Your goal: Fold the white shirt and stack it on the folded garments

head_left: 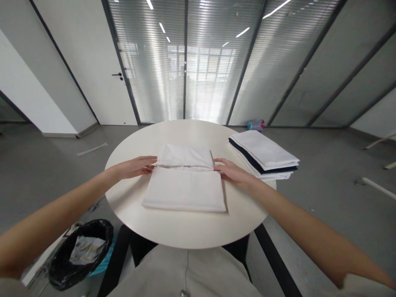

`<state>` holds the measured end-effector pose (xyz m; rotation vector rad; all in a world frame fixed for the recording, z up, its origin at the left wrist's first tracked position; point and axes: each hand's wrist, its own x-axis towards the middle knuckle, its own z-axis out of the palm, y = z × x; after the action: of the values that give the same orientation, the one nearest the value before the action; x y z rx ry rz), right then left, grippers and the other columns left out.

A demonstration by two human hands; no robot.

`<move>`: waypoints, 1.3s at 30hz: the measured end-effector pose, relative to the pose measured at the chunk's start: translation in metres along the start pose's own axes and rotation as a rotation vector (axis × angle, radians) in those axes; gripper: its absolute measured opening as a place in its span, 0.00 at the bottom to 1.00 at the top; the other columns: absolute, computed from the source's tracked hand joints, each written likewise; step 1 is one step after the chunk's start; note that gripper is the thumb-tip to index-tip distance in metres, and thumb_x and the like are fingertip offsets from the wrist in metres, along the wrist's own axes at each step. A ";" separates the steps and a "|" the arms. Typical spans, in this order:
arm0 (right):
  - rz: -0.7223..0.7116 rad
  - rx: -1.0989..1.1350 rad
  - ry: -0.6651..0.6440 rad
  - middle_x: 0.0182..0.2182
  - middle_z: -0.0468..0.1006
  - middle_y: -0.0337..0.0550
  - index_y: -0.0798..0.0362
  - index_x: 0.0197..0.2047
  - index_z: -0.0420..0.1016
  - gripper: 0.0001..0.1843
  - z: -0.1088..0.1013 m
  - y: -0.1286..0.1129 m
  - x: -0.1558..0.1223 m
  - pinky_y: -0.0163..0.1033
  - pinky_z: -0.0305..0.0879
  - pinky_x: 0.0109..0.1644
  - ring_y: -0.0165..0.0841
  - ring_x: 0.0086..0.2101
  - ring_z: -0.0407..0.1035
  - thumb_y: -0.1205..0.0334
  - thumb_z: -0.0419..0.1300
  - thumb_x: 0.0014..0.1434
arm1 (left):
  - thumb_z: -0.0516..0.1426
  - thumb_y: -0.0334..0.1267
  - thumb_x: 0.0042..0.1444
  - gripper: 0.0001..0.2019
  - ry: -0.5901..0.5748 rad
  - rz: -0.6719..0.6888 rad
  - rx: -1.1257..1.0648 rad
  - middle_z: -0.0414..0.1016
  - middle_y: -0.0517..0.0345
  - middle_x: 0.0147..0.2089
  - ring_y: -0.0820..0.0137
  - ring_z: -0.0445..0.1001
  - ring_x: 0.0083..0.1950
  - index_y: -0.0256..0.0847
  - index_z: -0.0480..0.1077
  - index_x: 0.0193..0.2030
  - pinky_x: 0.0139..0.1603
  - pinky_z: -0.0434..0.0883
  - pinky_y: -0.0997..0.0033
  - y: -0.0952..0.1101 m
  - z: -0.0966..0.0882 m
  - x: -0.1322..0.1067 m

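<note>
The folded white cloth (pixel 185 188) is framed by the left hand (pixel 136 166) and right hand (pixel 234 171), each grip loosely spread, seemingly so its sides are kept even.

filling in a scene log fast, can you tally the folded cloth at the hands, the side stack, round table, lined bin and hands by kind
Folded white cloth: 1
Side stack, counted whole: 1
Round table: 1
Lined bin: 1
Hands (left hand, right hand): 2
Total: 6
</note>
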<state>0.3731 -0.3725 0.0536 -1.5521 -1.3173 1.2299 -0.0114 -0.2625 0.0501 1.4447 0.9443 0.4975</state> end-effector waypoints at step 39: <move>-0.077 0.102 -0.236 0.51 0.80 0.47 0.49 0.53 0.81 0.27 0.009 0.020 -0.038 0.49 0.67 0.57 0.40 0.45 0.76 0.52 0.72 0.49 | 0.72 0.37 0.43 0.36 -0.047 -0.141 -0.289 0.77 0.43 0.56 0.57 0.81 0.47 0.42 0.72 0.62 0.47 0.79 0.62 0.015 0.061 -0.031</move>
<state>0.3692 -0.4146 0.0396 -1.3038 -1.4246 1.4415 0.0224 -0.3224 0.0638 1.1170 0.8900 0.4718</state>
